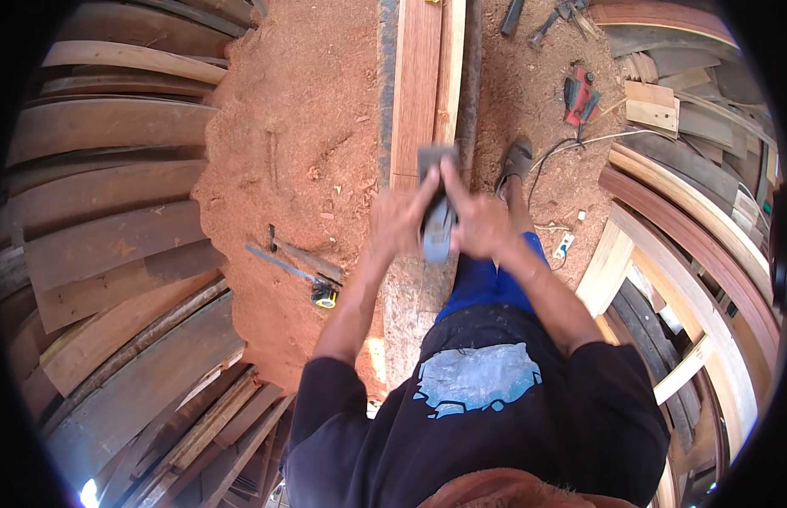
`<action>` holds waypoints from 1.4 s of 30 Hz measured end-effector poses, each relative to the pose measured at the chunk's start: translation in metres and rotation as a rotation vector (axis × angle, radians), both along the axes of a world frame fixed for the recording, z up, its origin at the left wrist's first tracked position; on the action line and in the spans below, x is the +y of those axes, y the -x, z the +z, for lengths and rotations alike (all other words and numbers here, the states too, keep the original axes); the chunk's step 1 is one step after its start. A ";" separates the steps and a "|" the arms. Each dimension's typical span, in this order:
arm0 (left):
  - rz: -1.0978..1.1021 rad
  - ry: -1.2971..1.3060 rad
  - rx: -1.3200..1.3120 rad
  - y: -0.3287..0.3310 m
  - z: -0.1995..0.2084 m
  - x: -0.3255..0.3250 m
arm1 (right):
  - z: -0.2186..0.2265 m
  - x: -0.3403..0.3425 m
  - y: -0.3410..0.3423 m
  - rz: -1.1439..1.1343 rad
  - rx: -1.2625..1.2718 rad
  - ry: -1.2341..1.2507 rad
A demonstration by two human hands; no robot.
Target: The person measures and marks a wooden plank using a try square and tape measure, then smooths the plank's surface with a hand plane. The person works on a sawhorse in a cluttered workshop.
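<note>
Both my hands grip a hand plane [439,222], dark at its far end and bluish at the near end, slightly blurred by motion. My left hand [397,223] closes round its left side and my right hand [485,223] round its right, index fingers stretched forward along the top. Under and beyond the plane a reddish board [416,80] runs away from me, with a paler wood strip [450,80] along its right side. Both lie lengthwise on a narrow, worn bench [410,296]. The plane's sole and blade are hidden.
Sawdust covers the ground. Left lie a yellow-black tape measure [324,295] and a hammer-like tool [302,256]; stacked planks [114,127] line that side. Right are a red power tool [581,97], a cable [596,138], a socket strip [563,245], my sandalled foot [516,161] and curved timber [664,229].
</note>
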State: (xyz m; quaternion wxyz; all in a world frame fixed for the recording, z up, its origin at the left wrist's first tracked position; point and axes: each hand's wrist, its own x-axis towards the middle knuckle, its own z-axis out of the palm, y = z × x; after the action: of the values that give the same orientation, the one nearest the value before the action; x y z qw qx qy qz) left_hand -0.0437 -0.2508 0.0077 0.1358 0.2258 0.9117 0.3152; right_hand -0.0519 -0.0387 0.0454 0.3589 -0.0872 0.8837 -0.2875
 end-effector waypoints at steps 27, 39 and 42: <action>0.750 0.533 -0.086 0.066 0.010 0.114 | -0.151 0.290 0.029 -1.564 -0.366 0.589; 0.596 -0.006 -0.451 0.089 0.005 0.028 | -0.112 0.360 0.228 -1.051 -0.202 0.558; 0.602 0.032 -0.508 0.088 0.004 0.023 | -0.088 0.351 0.265 -0.932 -0.076 0.518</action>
State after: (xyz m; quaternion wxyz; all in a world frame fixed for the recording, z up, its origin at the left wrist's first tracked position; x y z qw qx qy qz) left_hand -0.1321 -0.2281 0.0113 0.2620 -0.1392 0.8794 0.3723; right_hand -0.3168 0.3127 -0.0423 0.1916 0.2392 0.7151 -0.6282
